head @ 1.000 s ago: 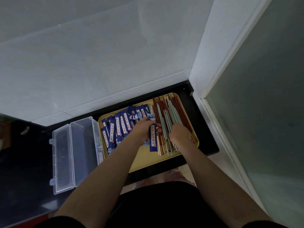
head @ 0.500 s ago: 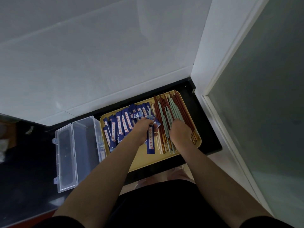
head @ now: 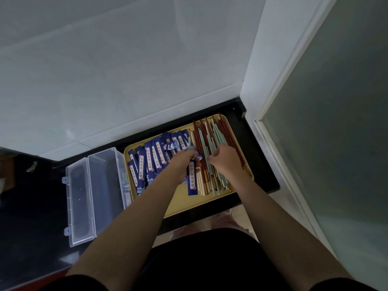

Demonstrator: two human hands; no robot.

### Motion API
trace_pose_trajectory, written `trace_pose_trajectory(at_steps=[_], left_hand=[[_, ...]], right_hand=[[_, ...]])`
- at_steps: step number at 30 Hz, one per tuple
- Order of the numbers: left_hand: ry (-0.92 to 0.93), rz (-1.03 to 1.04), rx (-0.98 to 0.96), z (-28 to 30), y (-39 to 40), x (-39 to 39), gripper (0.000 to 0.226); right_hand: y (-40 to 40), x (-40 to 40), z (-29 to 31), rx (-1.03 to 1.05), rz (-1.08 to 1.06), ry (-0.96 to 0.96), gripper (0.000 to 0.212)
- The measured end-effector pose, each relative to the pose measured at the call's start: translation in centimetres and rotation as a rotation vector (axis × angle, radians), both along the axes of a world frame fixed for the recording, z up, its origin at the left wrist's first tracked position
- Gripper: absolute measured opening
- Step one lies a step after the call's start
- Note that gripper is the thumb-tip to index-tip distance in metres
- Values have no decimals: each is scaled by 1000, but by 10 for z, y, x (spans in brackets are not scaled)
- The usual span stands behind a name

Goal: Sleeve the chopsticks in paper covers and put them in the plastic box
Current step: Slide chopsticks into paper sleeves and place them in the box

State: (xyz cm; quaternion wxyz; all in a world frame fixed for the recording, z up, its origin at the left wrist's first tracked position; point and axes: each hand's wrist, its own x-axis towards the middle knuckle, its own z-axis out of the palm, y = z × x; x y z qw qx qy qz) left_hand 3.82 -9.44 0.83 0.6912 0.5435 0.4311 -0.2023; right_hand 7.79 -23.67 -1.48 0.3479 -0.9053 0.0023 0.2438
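Left hand [head: 182,162] still pinching one blue paper cover [head: 192,179]; right hand [head: 224,162], lately flat, now curls onto the chopsticks [head: 212,148] (pair selection under way, plastic box [head: 92,194] far left unfilled).

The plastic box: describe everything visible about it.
The plastic box is clear, rectangular and long, with its hinged lid folded open flat to its left; small latch tabs show on the lid's outer edge. It sits on the dark counter, its right wall right against the yellow tray. No sleeved chopsticks are visible inside. Neither hand touches it.
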Motion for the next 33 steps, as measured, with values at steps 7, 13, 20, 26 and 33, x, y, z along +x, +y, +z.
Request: trace_pose_trajectory(at_steps=[7, 13, 20, 26, 33], left_hand=[[-46, -36, 115, 6, 1, 4, 15], [-99, -113, 331, 11, 9, 3, 26], [-204, -158, 448, 21, 20, -5, 21], [-278, -178, 514, 30, 29, -10, 21], [-319, -132, 511, 36, 41, -15, 22]], right_hand=[[5, 20, 78, 467, -29, 45, 15], [16, 33, 128, 638, -24, -45, 18], [40, 37, 138, 594, -49, -166, 25], [62, 33, 132, 555, -10, -191, 27], [78, 24, 121, 430, 156, -152, 27]])
